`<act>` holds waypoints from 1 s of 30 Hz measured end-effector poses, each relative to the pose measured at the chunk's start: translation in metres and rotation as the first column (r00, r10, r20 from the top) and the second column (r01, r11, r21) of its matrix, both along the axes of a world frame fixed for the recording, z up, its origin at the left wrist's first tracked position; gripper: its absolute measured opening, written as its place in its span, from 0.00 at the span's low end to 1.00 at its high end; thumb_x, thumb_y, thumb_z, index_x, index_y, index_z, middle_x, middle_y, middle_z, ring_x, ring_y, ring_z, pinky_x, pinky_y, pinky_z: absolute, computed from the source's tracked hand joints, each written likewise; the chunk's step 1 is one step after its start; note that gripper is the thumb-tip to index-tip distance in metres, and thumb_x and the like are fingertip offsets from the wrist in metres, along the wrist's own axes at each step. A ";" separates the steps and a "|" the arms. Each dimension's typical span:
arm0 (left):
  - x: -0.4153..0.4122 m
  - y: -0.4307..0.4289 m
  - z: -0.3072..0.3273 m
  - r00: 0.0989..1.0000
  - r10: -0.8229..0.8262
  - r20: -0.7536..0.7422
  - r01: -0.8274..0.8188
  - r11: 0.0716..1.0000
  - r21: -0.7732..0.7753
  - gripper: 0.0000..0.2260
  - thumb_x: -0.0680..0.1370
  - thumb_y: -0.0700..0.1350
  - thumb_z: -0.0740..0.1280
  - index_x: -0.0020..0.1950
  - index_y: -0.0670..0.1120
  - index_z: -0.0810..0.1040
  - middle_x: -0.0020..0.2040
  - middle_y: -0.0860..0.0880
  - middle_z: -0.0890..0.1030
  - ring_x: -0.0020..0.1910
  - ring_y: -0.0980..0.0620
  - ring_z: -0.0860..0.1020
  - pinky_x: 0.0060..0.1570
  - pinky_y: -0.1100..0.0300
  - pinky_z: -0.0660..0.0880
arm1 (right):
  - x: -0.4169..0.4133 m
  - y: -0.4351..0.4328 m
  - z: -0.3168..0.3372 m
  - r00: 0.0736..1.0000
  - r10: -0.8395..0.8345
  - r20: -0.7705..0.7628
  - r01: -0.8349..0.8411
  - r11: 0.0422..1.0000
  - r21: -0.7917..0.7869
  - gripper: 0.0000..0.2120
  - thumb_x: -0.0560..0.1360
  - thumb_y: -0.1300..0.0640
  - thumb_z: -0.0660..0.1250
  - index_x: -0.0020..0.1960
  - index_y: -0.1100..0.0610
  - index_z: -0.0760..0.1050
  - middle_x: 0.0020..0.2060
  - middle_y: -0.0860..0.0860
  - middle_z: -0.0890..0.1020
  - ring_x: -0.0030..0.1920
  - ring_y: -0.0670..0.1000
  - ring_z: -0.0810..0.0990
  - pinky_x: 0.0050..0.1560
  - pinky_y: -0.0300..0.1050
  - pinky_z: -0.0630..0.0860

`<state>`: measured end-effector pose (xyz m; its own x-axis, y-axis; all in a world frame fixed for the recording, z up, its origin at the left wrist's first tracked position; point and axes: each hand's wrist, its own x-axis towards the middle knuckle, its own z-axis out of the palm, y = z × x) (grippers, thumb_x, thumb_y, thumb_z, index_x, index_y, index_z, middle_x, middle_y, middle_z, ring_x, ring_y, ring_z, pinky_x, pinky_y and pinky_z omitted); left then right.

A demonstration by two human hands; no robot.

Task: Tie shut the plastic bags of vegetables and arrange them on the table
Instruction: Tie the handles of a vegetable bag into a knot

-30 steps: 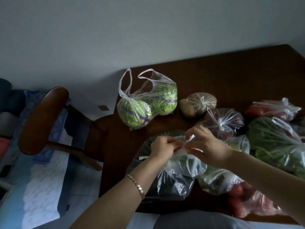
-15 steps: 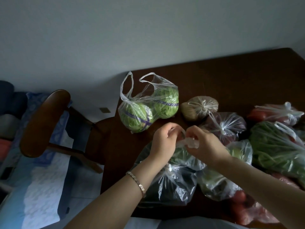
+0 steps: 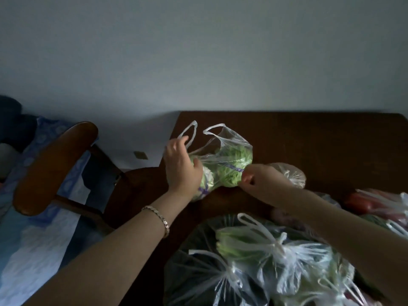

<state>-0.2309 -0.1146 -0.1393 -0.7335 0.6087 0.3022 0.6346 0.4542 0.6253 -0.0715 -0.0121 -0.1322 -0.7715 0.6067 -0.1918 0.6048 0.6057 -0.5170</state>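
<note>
An untied clear bag of green lettuce (image 3: pixel 231 160) stands at the table's far left corner, both handle loops sticking up loose. My left hand (image 3: pixel 181 166) lies on its left side, fingers apart beside the left handle loop (image 3: pixel 189 133). My right hand (image 3: pixel 260 182) touches the bag's lower right edge with curled fingers; whether it pinches plastic is hidden. Close to me lie two knotted bags, one with pale greens (image 3: pixel 276 246) and a dark one (image 3: pixel 205 274).
A small tied bag (image 3: pixel 291 173) sits just behind my right hand. A bag of red vegetables (image 3: pixel 371 202) lies at the right. The dark wooden table (image 3: pixel 309 138) meets the wall. A wooden chair (image 3: pixel 53 164) and blue patterned bedding (image 3: pixel 33 250) stand left.
Both hands let go of the near bag's knotted handles and moved forward to the lettuce bag. The camera moved closer to the table.
</note>
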 end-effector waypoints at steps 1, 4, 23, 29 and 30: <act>-0.007 0.003 0.004 0.999 0.039 0.004 -0.039 0.999 -0.002 0.24 0.72 0.36 0.66 0.67 0.40 0.66 0.66 0.38 0.66 0.65 0.41 0.65 0.64 0.50 0.64 | -0.017 0.009 0.000 0.999 -0.043 -0.022 0.043 0.999 -0.005 0.09 0.74 0.50 0.63 0.51 0.52 0.75 0.49 0.49 0.80 0.48 0.51 0.79 0.49 0.49 0.78; -0.025 0.015 0.011 0.995 0.095 0.021 -0.092 0.992 -0.087 0.26 0.74 0.40 0.66 0.70 0.41 0.62 0.68 0.40 0.64 0.67 0.43 0.63 0.65 0.51 0.62 | -0.073 0.031 0.000 0.990 -0.141 -0.030 0.142 0.987 0.071 0.11 0.75 0.53 0.61 0.55 0.56 0.74 0.52 0.54 0.80 0.52 0.56 0.78 0.51 0.50 0.76; -0.053 0.020 0.031 0.756 0.002 0.654 -0.122 0.983 0.138 0.11 0.74 0.41 0.63 0.32 0.42 0.67 0.27 0.46 0.63 0.28 0.49 0.62 0.31 0.55 0.58 | -0.089 0.012 -0.002 0.974 -0.101 -0.203 0.112 0.993 0.045 0.19 0.76 0.55 0.60 0.28 0.51 0.58 0.24 0.47 0.66 0.27 0.49 0.65 0.33 0.48 0.65; -0.022 -0.010 0.046 0.857 0.008 0.515 -0.138 0.967 0.215 0.13 0.74 0.39 0.62 0.31 0.40 0.66 0.27 0.47 0.63 0.28 0.51 0.62 0.27 0.64 0.60 | -0.047 -0.018 0.036 0.889 -0.103 -0.447 0.140 0.989 0.051 0.20 0.73 0.57 0.65 0.28 0.50 0.58 0.22 0.45 0.65 0.23 0.46 0.66 0.26 0.37 0.61; -0.017 -0.015 0.046 0.875 0.003 0.484 -0.116 0.972 0.203 0.12 0.74 0.38 0.62 0.31 0.37 0.67 0.27 0.46 0.63 0.28 0.51 0.63 0.25 0.66 0.59 | -0.041 -0.024 0.037 0.883 -0.098 -0.460 0.131 0.991 0.041 0.20 0.73 0.57 0.65 0.28 0.51 0.59 0.22 0.44 0.65 0.24 0.45 0.68 0.25 0.36 0.62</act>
<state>-0.2477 -0.1300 -0.0930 -0.8547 0.5184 0.0256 0.2082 0.2972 0.9318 -0.1127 -0.0362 -0.0954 -0.6880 0.6948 0.2095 0.3799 0.5908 -0.7118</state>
